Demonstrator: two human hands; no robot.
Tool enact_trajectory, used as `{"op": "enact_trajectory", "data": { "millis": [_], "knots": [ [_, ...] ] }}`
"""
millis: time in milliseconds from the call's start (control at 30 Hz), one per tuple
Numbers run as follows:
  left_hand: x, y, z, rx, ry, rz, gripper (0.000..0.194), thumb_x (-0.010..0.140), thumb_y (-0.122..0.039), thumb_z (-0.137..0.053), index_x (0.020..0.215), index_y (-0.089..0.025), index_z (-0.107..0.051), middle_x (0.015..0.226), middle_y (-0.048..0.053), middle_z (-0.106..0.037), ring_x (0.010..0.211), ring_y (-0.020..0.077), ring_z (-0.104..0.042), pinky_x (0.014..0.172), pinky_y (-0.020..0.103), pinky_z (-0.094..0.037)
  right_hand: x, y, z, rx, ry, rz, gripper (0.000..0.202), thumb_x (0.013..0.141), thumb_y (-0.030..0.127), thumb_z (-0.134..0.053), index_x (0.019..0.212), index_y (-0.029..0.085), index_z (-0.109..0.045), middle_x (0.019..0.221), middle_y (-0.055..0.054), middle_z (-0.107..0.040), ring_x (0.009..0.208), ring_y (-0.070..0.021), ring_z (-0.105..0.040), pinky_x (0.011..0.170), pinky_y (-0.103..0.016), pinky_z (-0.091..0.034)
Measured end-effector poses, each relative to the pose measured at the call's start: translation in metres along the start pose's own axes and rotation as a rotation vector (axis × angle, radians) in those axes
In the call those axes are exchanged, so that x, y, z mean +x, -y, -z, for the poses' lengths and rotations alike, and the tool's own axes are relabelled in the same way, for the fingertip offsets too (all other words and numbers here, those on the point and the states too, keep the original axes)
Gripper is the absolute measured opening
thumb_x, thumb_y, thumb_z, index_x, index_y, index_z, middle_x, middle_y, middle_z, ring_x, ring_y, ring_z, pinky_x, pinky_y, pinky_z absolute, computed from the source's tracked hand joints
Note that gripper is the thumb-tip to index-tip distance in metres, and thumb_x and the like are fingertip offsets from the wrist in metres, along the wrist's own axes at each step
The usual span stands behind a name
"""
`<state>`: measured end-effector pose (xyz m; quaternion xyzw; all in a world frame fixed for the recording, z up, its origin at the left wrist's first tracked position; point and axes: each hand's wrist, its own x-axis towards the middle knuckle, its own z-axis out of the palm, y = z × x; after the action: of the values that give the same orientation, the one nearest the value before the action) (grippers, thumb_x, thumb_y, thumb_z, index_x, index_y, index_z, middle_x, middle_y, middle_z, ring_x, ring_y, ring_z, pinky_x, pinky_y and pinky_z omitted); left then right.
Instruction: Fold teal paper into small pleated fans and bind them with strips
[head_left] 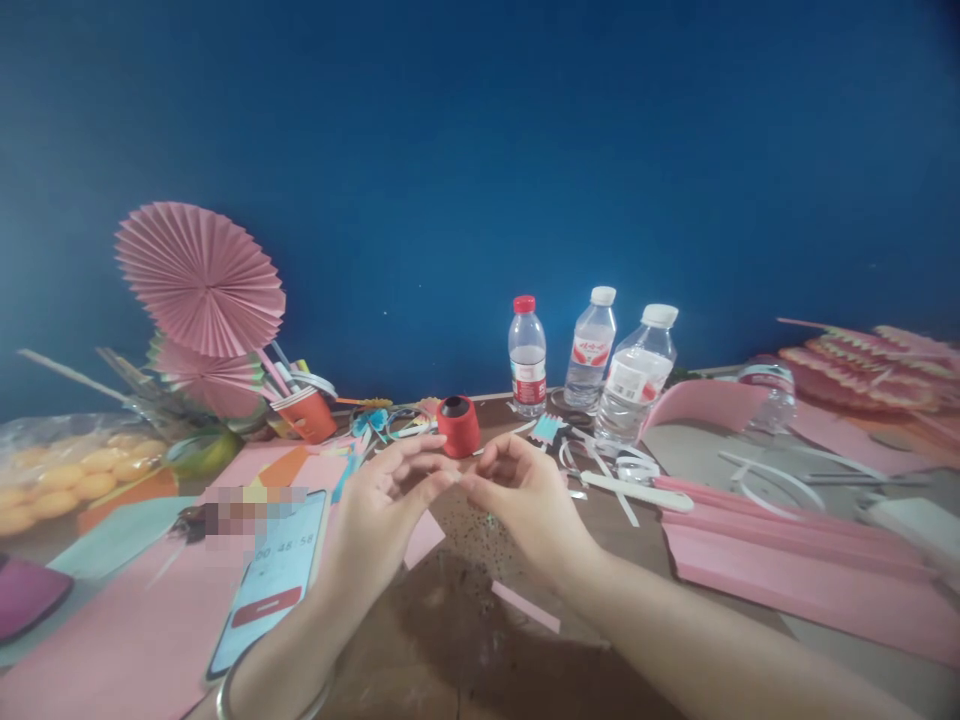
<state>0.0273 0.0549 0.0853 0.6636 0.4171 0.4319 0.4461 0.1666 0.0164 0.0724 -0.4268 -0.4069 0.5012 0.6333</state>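
Note:
My left hand [390,500] and my right hand [529,495] meet fingertip to fingertip above the brown table [420,640]. Thumb and index finger are pinched together on each, around something tiny and pale that I cannot make out. Just behind the fingertips stands a red round object with a black top [458,428]. Under the hands, small dark specks are scattered on the table, with a narrow pink paper strip [526,607] and a pink paper piece [424,540] nearby. A phone [270,580] showing a timer lies beside my left wrist.
Three plastic bottles [528,360] stand at the back, right of centre. Pink folded paper [787,570] and white strips spread to the right. On the left are pink paper fans [201,280], an orange cup [306,415] and bagged yellow balls [82,475].

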Motion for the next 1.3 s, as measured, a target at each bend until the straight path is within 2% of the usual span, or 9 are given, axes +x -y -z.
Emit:
{"op": "enact_trajectory", "data": {
  "millis": [133,267,333,400,500,633,767,1067,1300],
  "knots": [
    [0.002,0.0,-0.001,-0.038,0.045,-0.029,0.035,0.066,-0.025,-0.07,0.099,-0.019,-0.061,0.089,0.007,-0.069,0.082,0.0207,-0.064,0.067,0.027,-0.05,-0.001,0.002,-0.002,0.259,0.036,-0.124,0.028,0.062,0.02,-0.068,0.066,0.019,-0.041,0.055,0.006,-0.053,0.05,-0.0071,-0.048,0.05,-0.02,-0.035],
    [0.001,0.002,-0.004,-0.023,-0.038,-0.037,0.023,0.063,-0.022,-0.071,0.084,-0.019,-0.064,0.071,0.004,-0.068,0.068,0.0192,-0.064,0.06,0.026,-0.05,-0.003,0.004,-0.004,0.355,0.04,-0.183,0.029,0.06,0.018,-0.069,0.065,0.019,-0.041,0.054,0.006,-0.052,0.049,-0.0071,-0.049,0.05,-0.02,-0.036],
    [-0.002,0.004,-0.003,0.027,-0.066,-0.088,0.019,0.064,-0.021,-0.071,0.082,-0.02,-0.065,0.069,0.002,-0.068,0.066,0.0181,-0.064,0.058,0.025,-0.05,-0.005,0.006,-0.004,0.393,0.031,-0.203,0.029,0.059,0.018,-0.07,0.064,0.02,-0.041,0.054,0.007,-0.052,0.049,-0.0067,-0.048,0.05,-0.019,-0.037],
    [-0.004,0.007,-0.002,0.144,-0.109,-0.2,0.017,0.067,-0.021,-0.068,0.083,-0.023,-0.066,0.076,0.002,-0.069,0.07,0.0173,-0.064,0.059,0.024,-0.05,-0.007,0.008,-0.005,0.417,0.015,-0.235,0.031,0.057,0.017,-0.071,0.063,0.02,-0.041,0.052,0.008,-0.05,0.048,-0.0064,-0.048,0.051,-0.019,-0.038],
    [-0.006,0.013,0.003,0.373,-0.157,-0.457,0.016,0.071,-0.02,-0.065,0.086,-0.024,-0.066,0.086,0.002,-0.068,0.078,0.0178,-0.063,0.067,0.026,-0.049,-0.009,0.01,-0.005,0.441,0.014,-0.293,0.033,0.055,0.016,-0.072,0.062,0.02,-0.039,0.051,0.008,-0.048,0.049,-0.0067,-0.049,0.052,-0.019,-0.039],
    [-0.003,0.02,0.013,0.583,-0.094,-0.783,0.018,0.074,-0.018,-0.06,0.09,-0.023,-0.063,0.086,0.004,-0.068,0.085,0.0199,-0.061,0.078,0.033,-0.047,-0.012,0.009,-0.005,0.458,0.032,-0.354,0.032,0.057,0.016,-0.071,0.06,0.019,-0.039,0.053,0.006,-0.05,0.051,-0.0073,-0.05,0.051,-0.019,-0.038],
    [0.001,0.023,0.02,0.711,-0.044,-0.964,0.016,0.076,-0.015,-0.057,0.091,-0.021,-0.061,0.085,0.006,-0.07,0.085,0.0201,-0.062,0.08,0.036,-0.046,-0.013,0.009,-0.005,0.46,0.026,-0.387,0.032,0.056,0.018,-0.072,0.059,0.019,-0.04,0.053,0.007,-0.048,0.05,-0.0071,-0.049,0.049,-0.018,-0.037],
    [0.003,0.025,0.028,0.793,0.002,-1.086,0.025,0.076,-0.014,-0.057,0.1,-0.02,-0.056,0.09,0.007,-0.069,0.088,0.0213,-0.061,0.08,0.037,-0.045,-0.014,0.008,-0.005,0.379,0.016,-0.36,0.033,0.055,0.026,-0.073,0.061,0.02,-0.041,0.055,0.005,-0.05,0.052,-0.0103,-0.052,0.048,-0.022,-0.04],
    [0.005,0.022,0.028,0.766,-0.021,-1.12,0.033,0.072,-0.009,-0.061,0.102,-0.022,-0.057,0.09,0.005,-0.069,0.089,0.0202,-0.061,0.081,0.035,-0.044,-0.015,0.008,-0.006,0.423,0.019,-0.387,0.032,0.056,0.023,-0.074,0.06,0.019,-0.042,0.054,0.006,-0.05,0.052,-0.0095,-0.053,0.049,-0.021,-0.041]
  ]
}}
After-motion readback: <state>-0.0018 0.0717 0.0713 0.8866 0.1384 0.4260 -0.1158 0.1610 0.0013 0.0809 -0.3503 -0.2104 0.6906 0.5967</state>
